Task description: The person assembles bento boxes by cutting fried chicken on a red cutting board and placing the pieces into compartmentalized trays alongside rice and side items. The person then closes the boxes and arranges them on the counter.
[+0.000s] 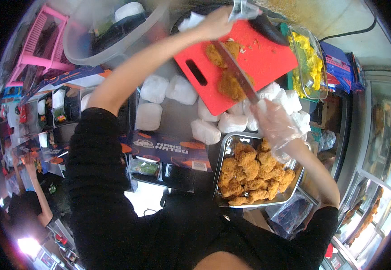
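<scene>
Apparently cutting is early: right hand [274, 122] curled round a knife [235, 69], fried cutlets [228, 87] ahead-left of it, pieces [256, 173] behind it look uncut; the left hand [217, 23]: hold unclear

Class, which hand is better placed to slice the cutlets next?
Probably the right hand: it holds the knife over the breaded cutlets; the left hand is near the red board's far edge.

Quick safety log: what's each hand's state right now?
Left hand: by some clear plastic; whether open or closed, can't tell.
Right hand: closed, holding the knife.
</scene>
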### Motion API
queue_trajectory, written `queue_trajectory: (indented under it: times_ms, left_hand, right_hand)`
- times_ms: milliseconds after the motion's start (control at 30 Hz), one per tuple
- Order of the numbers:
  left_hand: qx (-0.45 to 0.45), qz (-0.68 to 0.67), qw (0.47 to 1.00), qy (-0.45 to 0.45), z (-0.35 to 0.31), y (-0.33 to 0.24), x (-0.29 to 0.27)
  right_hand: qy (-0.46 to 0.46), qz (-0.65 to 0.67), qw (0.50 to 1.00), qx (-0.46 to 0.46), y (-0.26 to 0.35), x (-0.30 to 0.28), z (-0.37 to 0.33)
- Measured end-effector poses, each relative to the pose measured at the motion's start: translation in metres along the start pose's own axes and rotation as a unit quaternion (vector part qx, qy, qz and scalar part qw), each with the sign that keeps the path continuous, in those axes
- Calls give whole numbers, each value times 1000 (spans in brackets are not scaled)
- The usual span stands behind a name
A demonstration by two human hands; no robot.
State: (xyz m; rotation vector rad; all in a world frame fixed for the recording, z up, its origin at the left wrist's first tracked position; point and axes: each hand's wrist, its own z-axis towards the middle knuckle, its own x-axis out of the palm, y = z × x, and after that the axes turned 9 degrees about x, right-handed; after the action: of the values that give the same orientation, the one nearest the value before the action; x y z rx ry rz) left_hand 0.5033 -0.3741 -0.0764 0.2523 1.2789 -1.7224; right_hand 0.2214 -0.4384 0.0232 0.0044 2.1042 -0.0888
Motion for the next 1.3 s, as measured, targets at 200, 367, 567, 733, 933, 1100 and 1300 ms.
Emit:
queue_trajectory:
  times_ms: [200,367,567,733,933,1100,1300]
  left_hand:
    - [30,50,998,32,-14,26,28]
    - [81,106,991,4,-15,29,25]
    - [39,112,992,41,-4,14,14]
    - [15,-81,996,-26,8,4,-4]
    - [94,17,995,-34,-18,0,10]
    - [51,64,997,6,-34,19,20]
    - [89,119,989,-7,-46,33,19]
  right_hand:
    - [-38,373,916,139,3,55,19]
    - [-220,263,939,-12,8,78,26]
    - [-17,359,927,105,1,36,25]
    - [-187,105,973,-85,3,18,-4]
    - [-156,99,981,-62,18,25,-8]
    - [-107,56,992,-34,16,44,7]
    - [-139,133,981,-23,5,67,24]
